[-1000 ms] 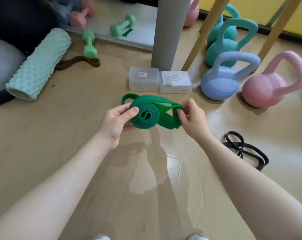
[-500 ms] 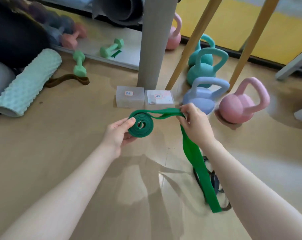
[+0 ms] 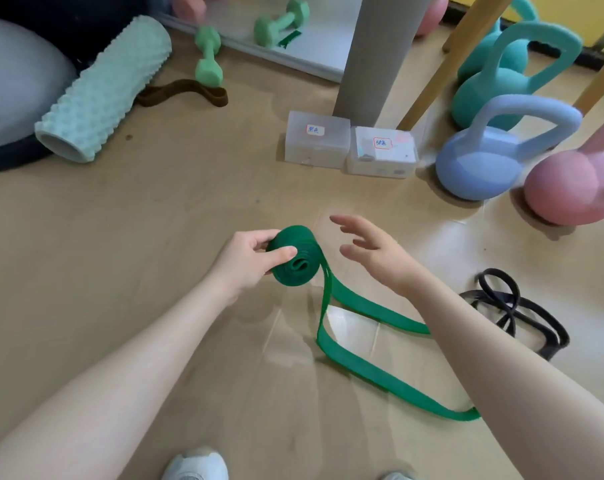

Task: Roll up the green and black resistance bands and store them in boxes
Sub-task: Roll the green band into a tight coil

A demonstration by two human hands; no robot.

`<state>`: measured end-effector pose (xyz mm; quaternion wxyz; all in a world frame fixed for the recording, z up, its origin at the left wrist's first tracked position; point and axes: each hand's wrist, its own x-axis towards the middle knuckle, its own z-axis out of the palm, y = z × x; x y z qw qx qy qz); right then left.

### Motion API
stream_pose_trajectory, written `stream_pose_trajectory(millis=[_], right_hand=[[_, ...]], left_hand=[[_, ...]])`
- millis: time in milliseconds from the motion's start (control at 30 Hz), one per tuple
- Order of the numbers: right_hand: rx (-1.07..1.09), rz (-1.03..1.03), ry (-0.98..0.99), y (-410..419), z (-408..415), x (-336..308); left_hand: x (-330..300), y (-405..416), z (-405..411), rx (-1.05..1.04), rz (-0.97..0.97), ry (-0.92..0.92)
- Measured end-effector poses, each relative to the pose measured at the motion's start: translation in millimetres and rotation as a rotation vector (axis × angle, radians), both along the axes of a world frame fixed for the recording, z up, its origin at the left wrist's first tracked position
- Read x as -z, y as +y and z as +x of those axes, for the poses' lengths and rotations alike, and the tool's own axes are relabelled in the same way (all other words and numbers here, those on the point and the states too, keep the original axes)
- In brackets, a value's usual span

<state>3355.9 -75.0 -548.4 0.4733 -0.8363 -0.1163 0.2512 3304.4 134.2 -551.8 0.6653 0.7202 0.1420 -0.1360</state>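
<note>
Above the floor at centre, the left hand [image 3: 248,261] gripped the half-rolled green resistance band [image 3: 295,259], its tail trailing near-right, while the right hand [image 3: 373,252] hovered released; retaking that tail taut would keep the coil tight.

Green resistance band [image 3: 295,259] partly wound into a tight coil, its loose tail trailing in loops on the floor, black resistance band [image 3: 515,315] lying tangled on the floor, two translucent labelled boxes [image 3: 351,147] touching side by side.
</note>
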Motion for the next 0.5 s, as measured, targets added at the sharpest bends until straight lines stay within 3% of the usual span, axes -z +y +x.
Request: stream_pose_trajectory(millis=[100,300,500], right_hand=[[-0.048,0.113,0.03,10,7,6],[-0.143,0.097,0.049,13,-5,30],[-0.187,-0.146,-0.174,5,-19,27]], left_hand=[[16,2,3,0.066,0.083,-0.037],[29,2,1,0.208,0.144,-0.095],[23,2,-6,0.33,0.223,-0.123]])
